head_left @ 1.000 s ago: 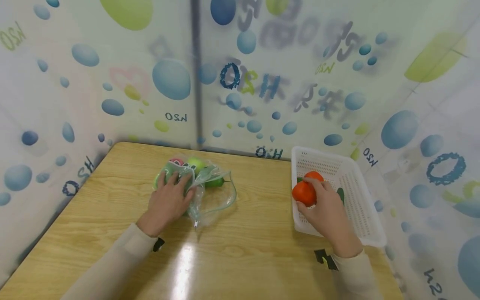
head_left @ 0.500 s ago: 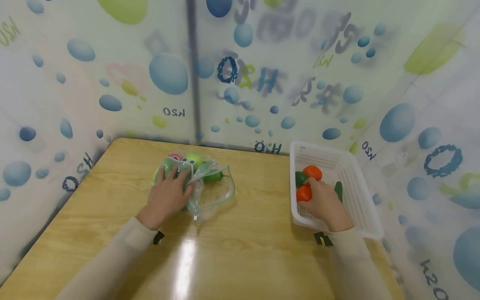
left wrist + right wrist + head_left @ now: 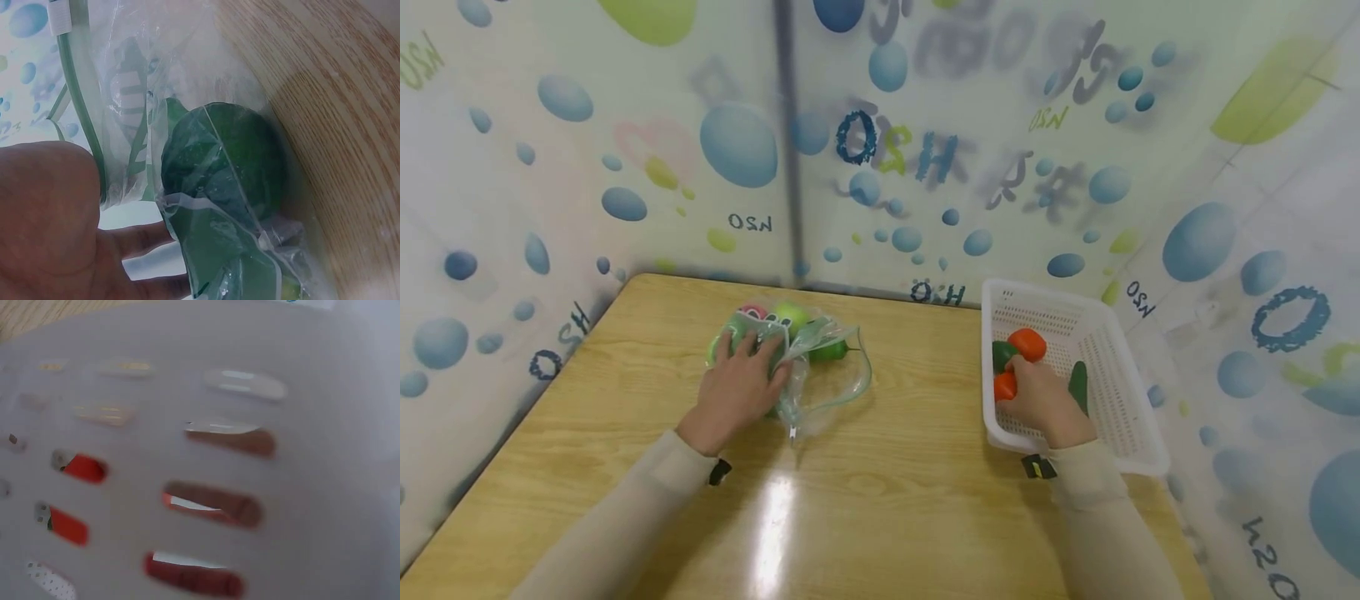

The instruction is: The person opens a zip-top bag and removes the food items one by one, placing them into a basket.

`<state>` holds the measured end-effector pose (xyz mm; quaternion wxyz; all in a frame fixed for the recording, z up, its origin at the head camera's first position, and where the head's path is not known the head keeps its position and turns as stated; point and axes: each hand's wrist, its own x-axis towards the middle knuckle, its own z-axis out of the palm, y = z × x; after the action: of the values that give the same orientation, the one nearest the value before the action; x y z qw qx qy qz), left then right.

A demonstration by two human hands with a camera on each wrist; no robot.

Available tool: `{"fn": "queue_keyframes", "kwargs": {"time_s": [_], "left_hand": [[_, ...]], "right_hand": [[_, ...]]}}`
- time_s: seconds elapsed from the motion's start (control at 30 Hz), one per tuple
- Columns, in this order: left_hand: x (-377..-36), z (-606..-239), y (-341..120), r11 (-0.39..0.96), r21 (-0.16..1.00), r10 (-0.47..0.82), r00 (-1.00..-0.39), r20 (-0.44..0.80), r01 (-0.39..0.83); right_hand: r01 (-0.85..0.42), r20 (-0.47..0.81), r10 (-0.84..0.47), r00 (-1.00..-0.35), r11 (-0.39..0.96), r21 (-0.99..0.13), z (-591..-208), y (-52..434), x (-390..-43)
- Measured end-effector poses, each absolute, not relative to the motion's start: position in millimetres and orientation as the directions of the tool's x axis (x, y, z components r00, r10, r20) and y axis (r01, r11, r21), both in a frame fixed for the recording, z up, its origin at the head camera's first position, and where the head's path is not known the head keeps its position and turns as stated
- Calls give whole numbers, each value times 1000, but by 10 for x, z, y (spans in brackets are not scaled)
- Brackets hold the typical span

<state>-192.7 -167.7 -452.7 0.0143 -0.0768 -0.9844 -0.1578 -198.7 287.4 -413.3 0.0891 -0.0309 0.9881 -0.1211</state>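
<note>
My left hand (image 3: 737, 387) rests on a clear zip bag (image 3: 801, 392) in the head view, its fingers spread over the top. Inside the bag are a green apple (image 3: 792, 317), a pinkish-red round thing (image 3: 752, 312) and a green pepper (image 3: 831, 350); the left wrist view shows a dark green round thing (image 3: 225, 162) through the plastic. On the right, my right hand (image 3: 1041, 400) reaches into a white plastic basket (image 3: 1120, 417), with thumb and fingers around a red tomato (image 3: 1004, 386). The right wrist view looks through the basket's slots, showing only pieces of fingers and red.
Also in the basket are another red tomato (image 3: 1027, 344), a dark green rounded vegetable (image 3: 1003, 356) and a long dark green one (image 3: 1078, 385) like a cucumber. The wooden table (image 3: 910, 467) meets patterned walls (image 3: 880, 208) at the back and sides.
My right hand has lowered the tomato from above the basket's near left side down into it, uncovering the dark green vegetable. The left hand stays on the bag.
</note>
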Motion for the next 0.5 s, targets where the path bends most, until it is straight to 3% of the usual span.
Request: {"fn": "queue_keyframes", "kwargs": {"time_s": [0.33, 0.5], "left_hand": [[-1927, -4533, -1669, 942, 304, 133, -990, 50, 142], [-1921, -4534, -1663, 941, 310, 127, -991, 47, 135]], "right_hand": [[-30, -133, -66, -989, 966, -257, -4128, 2880, -1961], [-39, -51, -56, -997, 959, -282, -4027, 2775, -1864]]}}
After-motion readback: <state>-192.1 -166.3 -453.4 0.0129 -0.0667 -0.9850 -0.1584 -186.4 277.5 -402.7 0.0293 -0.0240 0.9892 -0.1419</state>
